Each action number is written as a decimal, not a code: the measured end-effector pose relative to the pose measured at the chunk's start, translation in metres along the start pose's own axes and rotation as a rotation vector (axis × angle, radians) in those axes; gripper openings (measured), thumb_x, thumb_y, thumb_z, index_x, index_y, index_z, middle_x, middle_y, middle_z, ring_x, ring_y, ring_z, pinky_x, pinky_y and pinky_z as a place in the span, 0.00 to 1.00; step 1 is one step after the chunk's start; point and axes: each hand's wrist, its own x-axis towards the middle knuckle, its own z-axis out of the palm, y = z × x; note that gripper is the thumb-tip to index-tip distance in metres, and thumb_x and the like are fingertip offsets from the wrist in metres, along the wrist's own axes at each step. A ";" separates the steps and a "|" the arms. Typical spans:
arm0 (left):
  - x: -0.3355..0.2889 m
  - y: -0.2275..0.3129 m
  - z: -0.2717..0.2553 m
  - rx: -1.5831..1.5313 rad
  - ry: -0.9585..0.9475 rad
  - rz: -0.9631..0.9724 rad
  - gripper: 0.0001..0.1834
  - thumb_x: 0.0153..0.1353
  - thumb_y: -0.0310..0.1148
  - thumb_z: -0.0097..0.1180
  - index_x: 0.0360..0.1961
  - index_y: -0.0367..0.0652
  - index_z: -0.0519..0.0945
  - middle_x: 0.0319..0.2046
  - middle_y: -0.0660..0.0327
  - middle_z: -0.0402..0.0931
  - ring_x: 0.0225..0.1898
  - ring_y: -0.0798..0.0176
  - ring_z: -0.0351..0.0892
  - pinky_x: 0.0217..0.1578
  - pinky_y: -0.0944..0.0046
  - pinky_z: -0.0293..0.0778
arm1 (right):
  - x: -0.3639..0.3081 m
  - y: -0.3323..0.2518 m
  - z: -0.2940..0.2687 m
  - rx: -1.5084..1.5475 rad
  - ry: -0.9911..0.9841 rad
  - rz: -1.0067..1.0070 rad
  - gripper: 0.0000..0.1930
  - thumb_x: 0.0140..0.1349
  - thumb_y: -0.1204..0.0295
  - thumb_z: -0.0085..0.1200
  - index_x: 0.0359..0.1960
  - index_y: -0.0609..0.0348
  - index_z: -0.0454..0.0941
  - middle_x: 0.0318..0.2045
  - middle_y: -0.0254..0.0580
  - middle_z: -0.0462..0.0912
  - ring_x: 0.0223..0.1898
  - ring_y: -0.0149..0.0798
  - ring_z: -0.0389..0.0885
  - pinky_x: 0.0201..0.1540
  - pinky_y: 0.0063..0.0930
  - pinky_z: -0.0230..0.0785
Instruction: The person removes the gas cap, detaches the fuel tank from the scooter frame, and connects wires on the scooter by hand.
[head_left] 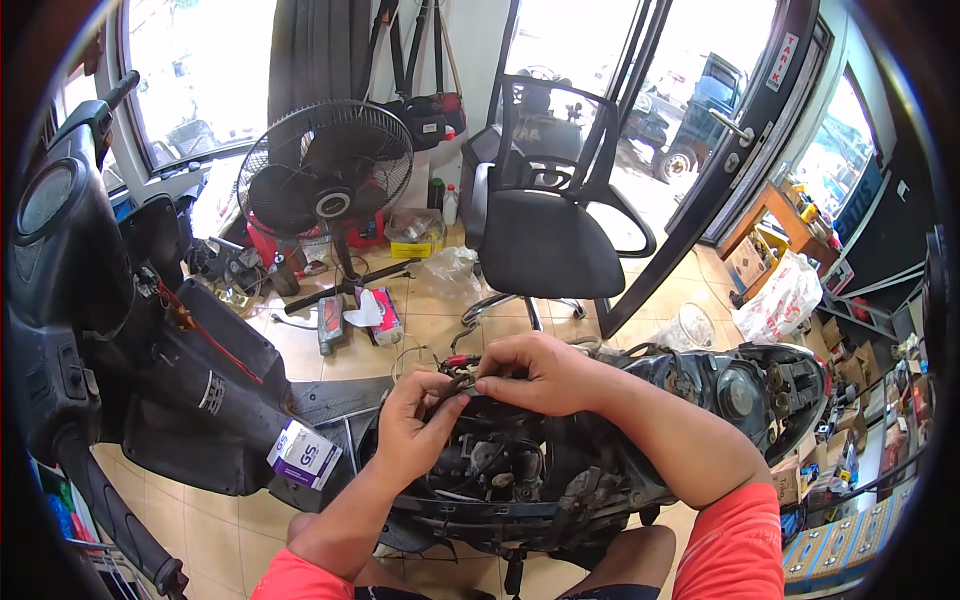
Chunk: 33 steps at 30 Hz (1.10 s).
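Observation:
Over the stripped middle of a scooter (500,465), my left hand (415,420) and my right hand (528,375) meet with their fingertips almost touching. Dark wiring (457,388) is pinched in my left fingers, and my right thumb and forefinger press on the same wiring. My fingers hide its exact end. A red clip or connector (460,360) with thin wires lies just beyond my fingertips. Below my hands, the open frame shows the engine parts (500,470). A white and purple box (305,455) rests on the scooter's footboard area, left of my left hand.
A black standing fan (330,200) and a black office chair (545,240) stand beyond the scooter. Between them lie a grey bottle (331,325), a tissue pack (380,317) and a plastic bag (450,272). Handlebars (110,500) reach in at left. Shelves with boxes (850,440) line the right.

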 end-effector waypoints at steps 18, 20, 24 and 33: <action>0.003 0.003 -0.003 0.210 0.024 0.294 0.10 0.56 0.16 0.64 0.34 0.38 0.76 0.39 0.55 0.78 0.39 0.61 0.79 0.42 0.66 0.74 | -0.001 0.005 -0.001 -0.039 -0.085 0.035 0.13 0.67 0.65 0.57 0.41 0.64 0.79 0.29 0.49 0.82 0.31 0.41 0.78 0.39 0.35 0.71; 0.003 0.003 -0.004 0.232 0.014 0.298 0.10 0.56 0.16 0.64 0.34 0.38 0.76 0.38 0.55 0.79 0.39 0.61 0.80 0.42 0.66 0.74 | -0.001 0.003 -0.001 -0.045 -0.103 0.052 0.12 0.68 0.65 0.57 0.41 0.64 0.79 0.31 0.48 0.83 0.32 0.39 0.79 0.41 0.34 0.72; 0.004 0.001 -0.004 0.217 0.015 0.226 0.10 0.57 0.17 0.64 0.35 0.38 0.75 0.37 0.56 0.81 0.37 0.64 0.81 0.40 0.67 0.75 | 0.000 0.005 0.000 -0.067 -0.107 0.049 0.12 0.68 0.66 0.56 0.41 0.64 0.79 0.31 0.48 0.83 0.33 0.40 0.79 0.41 0.34 0.72; 0.001 -0.003 -0.004 0.098 0.003 0.081 0.09 0.61 0.19 0.62 0.36 0.39 0.73 0.37 0.57 0.83 0.35 0.71 0.79 0.39 0.70 0.74 | 0.000 0.006 -0.001 -0.054 -0.108 0.028 0.12 0.67 0.67 0.58 0.42 0.64 0.80 0.34 0.48 0.84 0.37 0.42 0.82 0.44 0.34 0.74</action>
